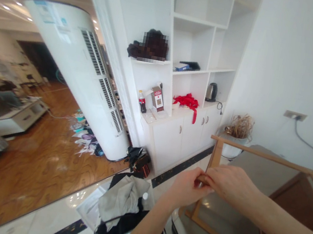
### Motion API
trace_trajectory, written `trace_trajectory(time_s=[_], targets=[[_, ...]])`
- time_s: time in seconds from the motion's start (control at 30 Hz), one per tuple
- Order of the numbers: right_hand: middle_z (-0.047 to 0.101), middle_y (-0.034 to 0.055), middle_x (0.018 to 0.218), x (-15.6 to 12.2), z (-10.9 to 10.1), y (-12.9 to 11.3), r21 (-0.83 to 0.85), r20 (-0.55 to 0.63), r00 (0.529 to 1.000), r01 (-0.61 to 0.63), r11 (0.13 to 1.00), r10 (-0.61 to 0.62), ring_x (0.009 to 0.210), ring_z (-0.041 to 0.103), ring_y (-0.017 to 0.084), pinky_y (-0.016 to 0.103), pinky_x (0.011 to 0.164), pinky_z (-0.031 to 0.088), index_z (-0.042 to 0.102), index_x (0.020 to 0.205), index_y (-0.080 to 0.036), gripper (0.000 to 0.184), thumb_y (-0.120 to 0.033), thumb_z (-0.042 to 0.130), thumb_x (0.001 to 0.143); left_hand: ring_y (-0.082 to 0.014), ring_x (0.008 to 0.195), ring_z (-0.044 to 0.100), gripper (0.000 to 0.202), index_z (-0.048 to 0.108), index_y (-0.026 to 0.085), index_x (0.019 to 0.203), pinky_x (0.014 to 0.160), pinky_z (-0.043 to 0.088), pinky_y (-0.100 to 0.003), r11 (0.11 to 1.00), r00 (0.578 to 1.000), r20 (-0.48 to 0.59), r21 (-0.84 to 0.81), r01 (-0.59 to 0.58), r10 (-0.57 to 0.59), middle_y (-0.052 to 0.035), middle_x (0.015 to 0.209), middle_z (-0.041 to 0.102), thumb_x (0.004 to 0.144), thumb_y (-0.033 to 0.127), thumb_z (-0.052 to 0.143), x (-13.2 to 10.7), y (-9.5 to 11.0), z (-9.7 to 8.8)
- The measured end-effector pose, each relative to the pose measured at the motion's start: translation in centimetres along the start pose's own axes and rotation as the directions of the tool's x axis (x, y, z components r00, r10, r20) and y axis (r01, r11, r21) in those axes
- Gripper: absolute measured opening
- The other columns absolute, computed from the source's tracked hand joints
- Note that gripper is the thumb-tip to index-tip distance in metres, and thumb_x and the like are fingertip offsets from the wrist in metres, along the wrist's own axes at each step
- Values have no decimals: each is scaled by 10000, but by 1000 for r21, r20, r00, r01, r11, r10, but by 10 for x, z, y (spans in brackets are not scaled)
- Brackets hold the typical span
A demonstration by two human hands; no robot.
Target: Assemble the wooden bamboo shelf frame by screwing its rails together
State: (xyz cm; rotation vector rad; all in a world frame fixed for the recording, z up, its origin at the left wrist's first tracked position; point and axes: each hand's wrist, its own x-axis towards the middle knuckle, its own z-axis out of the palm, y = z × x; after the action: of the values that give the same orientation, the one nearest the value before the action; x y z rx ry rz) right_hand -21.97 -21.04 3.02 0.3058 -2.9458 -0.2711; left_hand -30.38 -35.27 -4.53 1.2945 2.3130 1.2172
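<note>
A light wooden frame [261, 155] of thin bars stands on a grey surface [258, 175] at the right. My left hand [184, 188] and my right hand [229, 184] meet at the frame's upright post [216, 153]. Both hands are closed in a pinch around a small part at the post; I cannot make out what it is. My right forearm reaches in from the right edge, my left forearm from the bottom.
A white cabinet [183, 134] with shelves holds a cola bottle [142, 101], a carton, a red ribbon [188, 101] and a kettle [211, 91]. A tall white air conditioner [84, 80] stands to the left. Clothes and bags [125, 204] lie on the floor below my hands. A planter [238, 133] sits by the wall.
</note>
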Motion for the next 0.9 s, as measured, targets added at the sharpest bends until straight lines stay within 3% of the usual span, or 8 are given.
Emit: trace_trajectory(time_s=[0.3, 0.53, 0.73, 0.9], targets=[[693, 61, 718, -8, 1, -21, 6, 43, 973, -225, 974, 225, 684, 665, 183, 238, 536, 346, 655, 815, -176, 158, -129, 515, 870, -119, 617, 509, 186, 584, 197, 879, 604, 385, -231, 999, 999, -35, 33, -35, 36, 40, 680, 565, 796, 363, 595, 2, -3, 4], [687, 119, 680, -5, 0, -47, -18, 49, 878, -477, 879, 477, 637, 679, 191, 225, 551, 423, 640, 815, -119, 159, -83, 490, 850, -114, 617, 503, 95, 580, 196, 856, 634, 377, -230, 995, 995, -55, 64, -74, 78, 50, 648, 542, 765, 218, 567, 4, -1, 4], [694, 135, 733, 3, -9, -53, -1, 143, 845, -521, 854, 515, 691, 694, 204, 229, 570, 451, 642, 858, -115, 169, -58, 485, 841, -129, 636, 480, 104, 576, 199, 845, 637, 361, -236, 988, 994, -80, 136, -69, 81, 49, 627, 508, 742, 190, 563, 5, -4, 6], [697, 121, 742, -4, -12, -41, 8, 183, 890, -425, 905, 417, 716, 695, 195, 220, 595, 453, 646, 889, -130, 145, -101, 507, 858, -132, 660, 484, 120, 567, 198, 869, 650, 364, -237, 991, 995, -73, 114, -64, 73, 44, 666, 531, 751, 216, 572, 5, -5, 8]])
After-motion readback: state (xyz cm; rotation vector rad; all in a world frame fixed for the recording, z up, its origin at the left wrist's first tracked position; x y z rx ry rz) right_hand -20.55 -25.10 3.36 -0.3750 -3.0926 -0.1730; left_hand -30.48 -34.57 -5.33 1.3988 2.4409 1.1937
